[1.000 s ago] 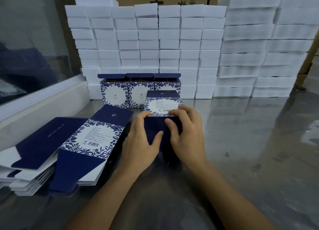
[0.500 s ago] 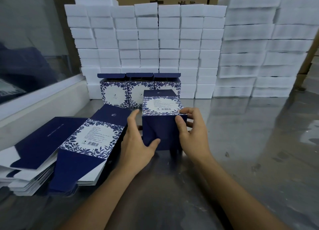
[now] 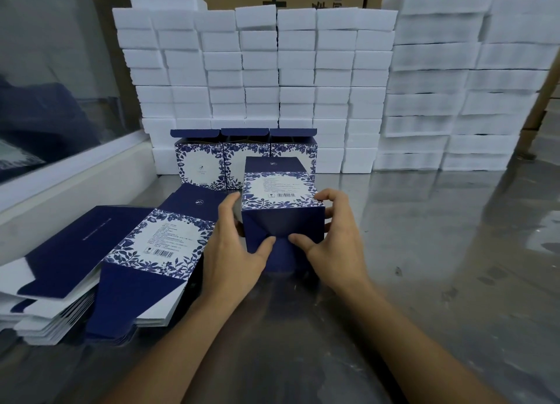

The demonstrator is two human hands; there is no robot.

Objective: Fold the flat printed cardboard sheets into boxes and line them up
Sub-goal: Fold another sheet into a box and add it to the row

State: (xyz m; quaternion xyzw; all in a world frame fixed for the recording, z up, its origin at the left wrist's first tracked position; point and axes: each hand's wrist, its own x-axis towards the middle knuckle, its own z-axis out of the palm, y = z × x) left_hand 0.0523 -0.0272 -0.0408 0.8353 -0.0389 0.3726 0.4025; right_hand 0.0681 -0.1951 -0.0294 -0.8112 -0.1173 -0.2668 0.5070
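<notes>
Head view: left hand [image 3: 233, 252] and right hand [image 3: 339, 243] grip the box [image 3: 281, 218], thumbs seemingly pressing its navy flaps, beside flat sheets [image 3: 127, 258]

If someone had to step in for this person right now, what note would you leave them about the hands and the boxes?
Left hand and right hand: both grip the box being folded, thumbs pressing its dark blue flaps on the side facing the camera.
That box lies tipped over on the metal table, barcode panel up.
Done: three folded boxes stand in a row at the back, lids open, in front of the white foam blocks.
Left: finish closing these flaps, stand the box in the row, then work through the flat sheets stacked on the left.
</notes>
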